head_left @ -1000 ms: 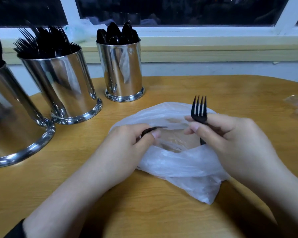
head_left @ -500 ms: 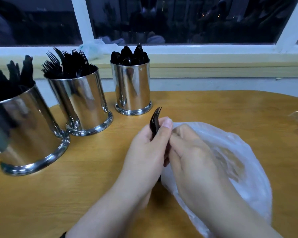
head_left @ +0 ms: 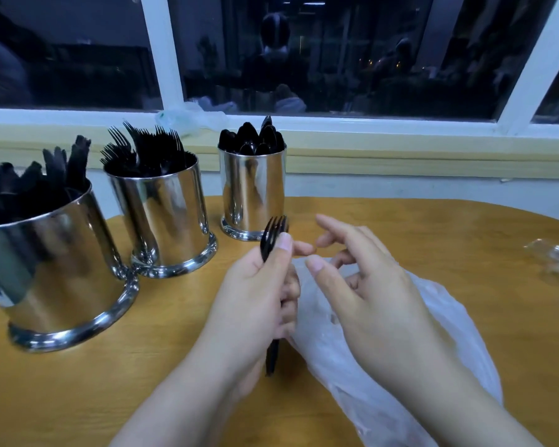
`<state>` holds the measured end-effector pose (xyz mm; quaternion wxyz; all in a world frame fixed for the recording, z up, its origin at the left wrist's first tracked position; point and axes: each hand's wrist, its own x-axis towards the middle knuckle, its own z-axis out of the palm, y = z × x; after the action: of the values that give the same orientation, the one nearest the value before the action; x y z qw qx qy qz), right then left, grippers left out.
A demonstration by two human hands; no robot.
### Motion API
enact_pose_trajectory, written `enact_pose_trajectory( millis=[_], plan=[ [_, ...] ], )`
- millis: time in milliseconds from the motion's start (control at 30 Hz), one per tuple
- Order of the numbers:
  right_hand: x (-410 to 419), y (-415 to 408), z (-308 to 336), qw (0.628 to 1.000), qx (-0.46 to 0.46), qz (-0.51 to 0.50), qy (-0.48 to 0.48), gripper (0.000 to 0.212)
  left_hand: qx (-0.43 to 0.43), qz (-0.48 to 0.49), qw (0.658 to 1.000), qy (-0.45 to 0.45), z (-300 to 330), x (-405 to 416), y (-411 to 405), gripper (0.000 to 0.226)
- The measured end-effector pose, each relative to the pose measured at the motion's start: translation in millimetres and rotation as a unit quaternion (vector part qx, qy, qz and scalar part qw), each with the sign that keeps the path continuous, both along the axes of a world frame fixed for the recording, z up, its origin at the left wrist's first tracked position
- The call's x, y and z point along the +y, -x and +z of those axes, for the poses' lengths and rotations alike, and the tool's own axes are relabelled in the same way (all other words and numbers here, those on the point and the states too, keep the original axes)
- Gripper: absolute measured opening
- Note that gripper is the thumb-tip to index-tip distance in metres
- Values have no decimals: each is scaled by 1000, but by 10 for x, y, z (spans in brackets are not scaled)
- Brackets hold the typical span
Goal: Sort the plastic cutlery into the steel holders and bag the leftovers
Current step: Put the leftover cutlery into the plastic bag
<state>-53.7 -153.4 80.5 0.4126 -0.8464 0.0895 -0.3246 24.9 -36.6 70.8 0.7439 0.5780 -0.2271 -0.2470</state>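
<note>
My left hand (head_left: 255, 298) grips black plastic forks (head_left: 271, 240) upright, tines up, handles poking out below the fist. Just right of it, my right hand (head_left: 365, 285) hovers with fingers spread and nothing in it, above a thin white plastic bag (head_left: 449, 337) that lies flat on the table. Three steel holders stand at the left: the nearest one (head_left: 55, 272) holds dark cutlery, probably knives, the middle one (head_left: 165, 214) holds forks, and the far one (head_left: 254, 191) holds spoons.
The wooden table (head_left: 433, 233) ends at a wall under a window sill (head_left: 400, 156). Crumpled clear wrappers (head_left: 555, 256) lie at the right edge. Another bag (head_left: 188, 119) sits on the sill behind the holders.
My right hand passed its fork to my left hand and has come away open. My left hand now holds the forks upright. The view tilted up and the bag lies lower right.
</note>
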Motion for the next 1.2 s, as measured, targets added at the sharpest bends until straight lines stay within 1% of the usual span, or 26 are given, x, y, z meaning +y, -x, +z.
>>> enact_pose_trajectory(
  millis=[67,133,233,267,300,333,400,500,533,600,733,800,867,967,1067,1133,1200],
  plan=[
    [32,-30,135,1000,-1,14,-28,43,12,-47,999,-23,53,66,-22,35],
    [87,-82,272,999,14,35,-36,38,22,-99,994,-35,70,143,-36,36],
    [169,-161,429,997,47,57,-9,18,30,-140,989,-40,136,278,-94,33],
    [192,-180,476,997,53,55,8,12,31,-151,988,-31,165,317,-96,40],
    [208,-203,512,997,52,46,24,11,32,-153,988,-21,187,359,-99,44],
    [227,-227,554,997,49,35,37,12,26,-151,988,-14,197,410,-120,40],
    [256,-290,649,998,36,8,53,15,-12,-127,992,-12,219,512,-177,23],
    [302,-419,769,998,19,-3,55,12,-106,-25,993,-36,171,630,-306,26],
    [340,-467,796,998,19,2,63,10,-120,5,992,-32,161,676,-341,30],
    [438,-561,833,997,19,23,68,8,-120,54,991,-15,168,775,-402,34],
    [663,-750,919,994,29,65,84,11,-123,88,988,11,201,991,-536,33],
    [764,-852,980,992,28,71,100,14,-142,105,984,15,206,1092,-597,31],
    [849,-942,1093,992,-4,56,112,13,-156,123,980,7,194,1192,-642,30],
    [881,-1103,1372,987,-95,18,126,14,-150,150,977,12,163,1303,-712,27],
    [837,-1383,1627,978,-159,-13,131,15,-143,200,969,-9,124,1392,-811,27],
    [823,-1607,1706,971,-183,-33,147,12,-133,210,969,-16,101,1439,-868,28],
    [842,-1814,1706,966,-180,-42,182,11,-121,212,970,-20,85,1467,-909,28]
  ],
)
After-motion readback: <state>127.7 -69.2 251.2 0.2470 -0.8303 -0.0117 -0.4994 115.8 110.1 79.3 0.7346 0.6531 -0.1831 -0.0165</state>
